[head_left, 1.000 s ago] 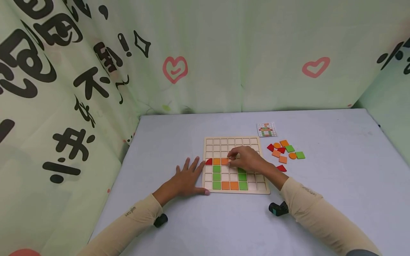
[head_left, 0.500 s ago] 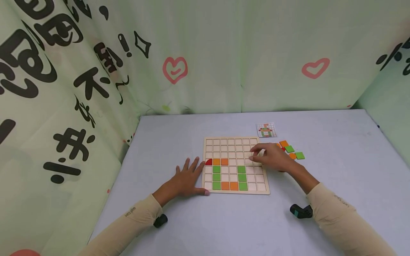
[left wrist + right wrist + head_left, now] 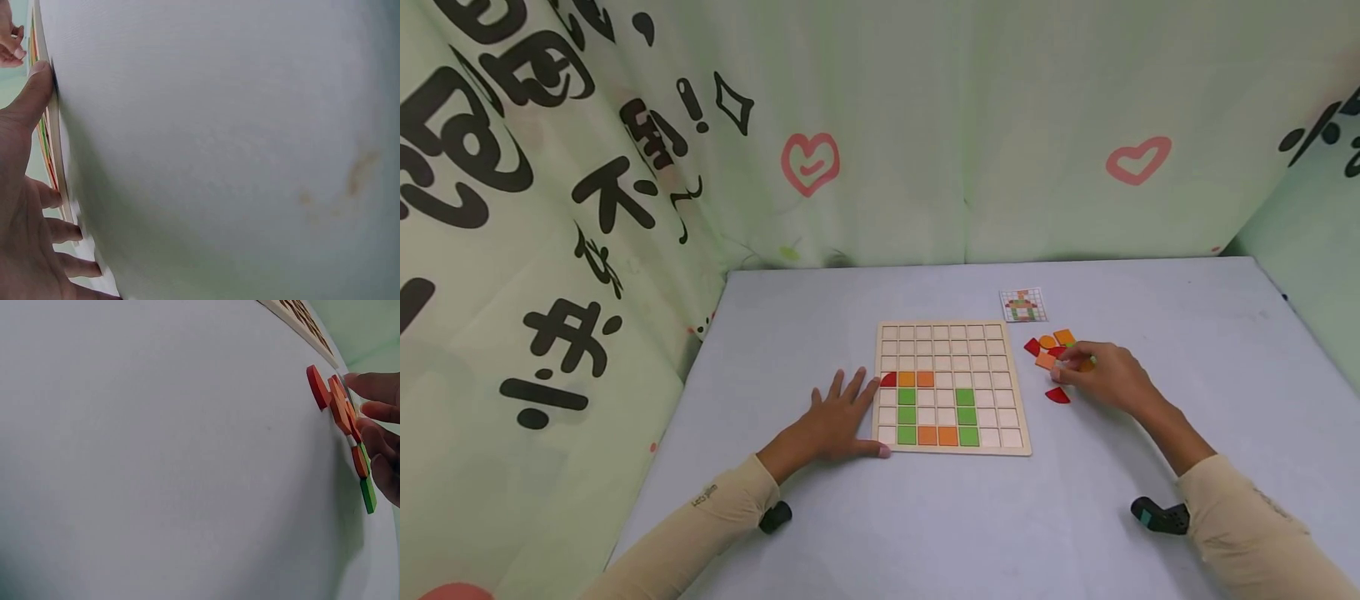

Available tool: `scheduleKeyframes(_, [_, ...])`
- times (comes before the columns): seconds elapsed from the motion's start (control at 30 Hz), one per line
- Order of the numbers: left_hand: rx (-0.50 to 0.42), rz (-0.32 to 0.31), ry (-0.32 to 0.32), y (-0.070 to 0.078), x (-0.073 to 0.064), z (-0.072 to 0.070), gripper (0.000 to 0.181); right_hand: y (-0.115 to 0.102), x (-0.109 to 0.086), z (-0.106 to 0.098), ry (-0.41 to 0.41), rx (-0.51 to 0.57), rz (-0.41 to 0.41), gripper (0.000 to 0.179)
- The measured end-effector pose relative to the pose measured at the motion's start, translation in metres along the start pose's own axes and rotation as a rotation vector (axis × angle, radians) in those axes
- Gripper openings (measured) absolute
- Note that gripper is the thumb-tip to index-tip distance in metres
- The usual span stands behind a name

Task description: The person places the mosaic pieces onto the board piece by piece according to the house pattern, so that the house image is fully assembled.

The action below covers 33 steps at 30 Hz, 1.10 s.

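My left hand point(image 3: 835, 423) lies spread, its fingertips and thumb against the left edge of a wooden grid board point(image 3: 1011, 324). The board holds green square tiles point(image 3: 907, 415), orange square tiles point(image 3: 948, 436) and a red quarter-round tile point(image 3: 889, 380). Over a loose pile of tiles on the table, my right hand point(image 3: 1105, 375) reaches with bent fingers and thumb apart. Its fingertips are just above an orange square tile point(image 3: 339, 411) in the right wrist view, with no tile showing between them. The hand hides part of the pile in the head view.
A small pattern card point(image 3: 1023, 305) lies behind the pile, near the board's far right corner. A red tile point(image 3: 1057, 396) sits a little apart at the pile's near side. Printed curtains point(image 3: 895, 167) stand around the table point(image 3: 955, 533).
My right hand has moved from over the board rightward to the tile pile. An orange tile in the board's middle row, partly covered before, now shows fully. The left hand has stayed put.
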State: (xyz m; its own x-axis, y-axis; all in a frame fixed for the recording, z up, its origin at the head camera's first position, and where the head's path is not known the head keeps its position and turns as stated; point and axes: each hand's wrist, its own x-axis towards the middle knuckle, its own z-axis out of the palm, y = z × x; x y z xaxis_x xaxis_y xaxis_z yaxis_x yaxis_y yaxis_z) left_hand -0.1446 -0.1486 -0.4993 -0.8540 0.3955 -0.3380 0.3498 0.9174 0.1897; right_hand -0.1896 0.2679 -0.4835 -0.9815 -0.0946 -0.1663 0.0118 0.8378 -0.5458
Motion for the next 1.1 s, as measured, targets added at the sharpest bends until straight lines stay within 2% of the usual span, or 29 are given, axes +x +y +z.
scheduleKeyframes(0.37, [-0.001, -0.012, -0.019, 0.000, 0.002, 0.001, 0.114, 0.007, -0.002, 0.008, 0.021, -0.052, -0.015, 0.045])
scheduleKeyframes(0.77, [0.003, -0.019, -0.019, 0.000, 0.002, 0.002, 0.115, 0.002, -0.003, 0.011, 0.002, -0.038, -0.008, 0.045])
scheduleKeyframes(1.1, [0.004, -0.014, -0.015, -0.002, 0.004, 0.006, 0.115, 0.001, -0.004, 0.011, 0.031, 0.010, -0.054, 0.037])
